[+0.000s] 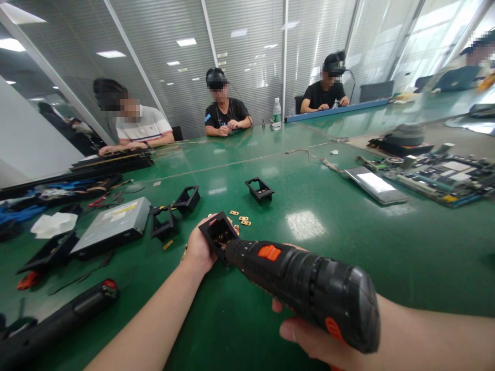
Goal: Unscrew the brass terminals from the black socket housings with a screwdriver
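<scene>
From head height, the worktop (pixel 379 242) is viewed forward and downward, left hand (pixel 199 246) and right hand (pixel 320 337) framed close, glazed partition (pixel 255 64) farther off.

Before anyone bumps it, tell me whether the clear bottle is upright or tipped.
Upright: the clear bottle stands on the green table, its neck pointing up.

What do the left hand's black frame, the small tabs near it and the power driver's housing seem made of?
Black frame: probably molded plastic, matte; it looks evenly black with crisp edges.
Small tabs: likely brass or brass-coloured metal; they look golden, finish hard to judge.
Power driver's housing: likely hard plastic, satin black, with soft highlights.
</scene>
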### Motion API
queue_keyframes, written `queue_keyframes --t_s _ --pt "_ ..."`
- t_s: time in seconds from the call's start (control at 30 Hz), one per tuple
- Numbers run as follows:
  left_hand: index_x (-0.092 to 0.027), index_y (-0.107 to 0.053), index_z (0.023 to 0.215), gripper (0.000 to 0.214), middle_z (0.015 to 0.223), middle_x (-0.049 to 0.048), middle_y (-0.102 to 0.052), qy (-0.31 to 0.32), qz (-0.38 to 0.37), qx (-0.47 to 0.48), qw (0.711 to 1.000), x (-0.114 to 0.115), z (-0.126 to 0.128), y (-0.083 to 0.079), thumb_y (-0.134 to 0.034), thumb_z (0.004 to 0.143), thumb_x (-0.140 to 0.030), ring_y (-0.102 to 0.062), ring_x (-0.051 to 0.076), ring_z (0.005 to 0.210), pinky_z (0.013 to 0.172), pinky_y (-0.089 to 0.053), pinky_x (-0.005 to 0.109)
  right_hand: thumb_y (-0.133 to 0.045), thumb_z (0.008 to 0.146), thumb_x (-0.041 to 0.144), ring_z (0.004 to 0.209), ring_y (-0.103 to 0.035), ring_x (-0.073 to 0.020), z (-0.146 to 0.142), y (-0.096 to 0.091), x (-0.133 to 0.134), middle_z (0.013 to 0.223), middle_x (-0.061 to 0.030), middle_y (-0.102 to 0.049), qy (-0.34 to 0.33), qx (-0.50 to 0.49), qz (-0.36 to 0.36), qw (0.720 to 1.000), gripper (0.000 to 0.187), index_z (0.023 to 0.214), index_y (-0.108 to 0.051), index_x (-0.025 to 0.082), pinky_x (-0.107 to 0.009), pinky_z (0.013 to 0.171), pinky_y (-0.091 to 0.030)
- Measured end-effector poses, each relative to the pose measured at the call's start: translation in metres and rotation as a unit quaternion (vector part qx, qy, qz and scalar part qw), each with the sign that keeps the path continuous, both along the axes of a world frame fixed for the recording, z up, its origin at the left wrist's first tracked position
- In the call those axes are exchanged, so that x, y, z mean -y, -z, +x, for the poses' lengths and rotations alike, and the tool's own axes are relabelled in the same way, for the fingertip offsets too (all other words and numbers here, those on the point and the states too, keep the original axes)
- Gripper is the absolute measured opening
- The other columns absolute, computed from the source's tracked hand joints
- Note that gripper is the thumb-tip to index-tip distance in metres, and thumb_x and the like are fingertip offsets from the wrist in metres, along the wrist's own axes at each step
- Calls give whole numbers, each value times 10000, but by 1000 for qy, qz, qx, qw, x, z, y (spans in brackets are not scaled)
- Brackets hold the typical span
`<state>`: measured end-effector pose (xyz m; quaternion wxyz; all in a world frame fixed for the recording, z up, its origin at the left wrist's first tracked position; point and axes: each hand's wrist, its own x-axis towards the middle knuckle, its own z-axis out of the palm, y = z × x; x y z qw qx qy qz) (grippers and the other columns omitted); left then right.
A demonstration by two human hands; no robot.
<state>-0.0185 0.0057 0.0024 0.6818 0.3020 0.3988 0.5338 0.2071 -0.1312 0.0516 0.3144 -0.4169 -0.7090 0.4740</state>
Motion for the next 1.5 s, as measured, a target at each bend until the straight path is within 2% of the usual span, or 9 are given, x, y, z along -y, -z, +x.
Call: queue_keyframes --t_s 0.23,0.33,0.5,0.63,0.73,0.87,1.13,1.3,1.5 --pt "-131 -662 715 247 663 96 -671 -6 -8 3 1000 0 0 -1 -504 781 -310 -660 253 617 607 -543 389 -617 711 216 515 -442 -71 2 -12 -6 589 26 -462 -92 -47 7 995 141 796 -548 127 -159 452 -368" --pt "-130 -659 711 251 645 98 -664 -8 -14 1 1000 1 2 -3 -501 783 -311 -660 260 613 592 -541 392 -639 755 189 546 -441 -51 3 -11 -9 606 27 -457 -156 -38 -37 986 209 661 -461 129 -124 469 -365" --pt "-118 -666 715 289 653 119 -673 -6 -17 -3 1000 2 4 -6 -472 800 -316 -662 266 616 590 -540 394 -714 744 161 633 -475 -34 4 -18 -12 713 42 -497 -193 -138 -115 965 236 753 -480 128 -98 576 -422" --pt "-127 -657 710 246 639 102 -670 -11 -12 2 1000 2 4 -7 -486 790 -286 -662 259 612 588 -541 387 -691 779 207 594 -492 -40 8 -22 -11 678 37 -509 -188 -30 -86 978 232 708 -486 125 -118 545 -427" --pt "-123 -654 707 237 640 104 -672 -15 -10 -3 1000 3 5 -9 -488 790 -269 -663 256 612 583 -540 377 -665 790 280 668 -555 -85 14 -13 -8 785 -8 -599 -146 96 -50 983 216 926 -601 125 -176 614 -476" --pt "-119 -655 711 245 640 107 -671 -19 -13 -8 1000 3 6 -10 -484 796 -273 -661 259 611 581 -540 382 -669 772 255 731 -558 -109 20 7 -2 866 -15 -633 -114 139 -38 983 560 1301 -505 173 -228 705 -486" --pt "-124 -652 701 232 641 102 -664 -10 -10 -4 1000 3 4 -8 -502 784 -281 -649 251 602 578 -532 378 -695 731 273 706 -567 -117 18 31 0 846 -9 -630 -102 144 -12 984 541 1241 -541 178 -224 654 -490" --pt "-104 -665 711 278 657 117 -667 5 -5 -2 1000 2 2 -5 -485 794 -299 -650 251 613 584 -530 376 -655 767 224 494 -511 -59 14 49 4 712 21 -596 -96 147 -20 984 279 1030 -588 156 -149 430 -403" --pt "-120 -655 709 257 648 98 -666 -6 -6 0 1000 2 3 -6 -486 790 -295 -650 245 607 575 -534 371 -718 676 254 697 -569 -132 19 68 5 789 -15 -606 -85 152 46 984 381 1029 -615 156 -248 669 -508"
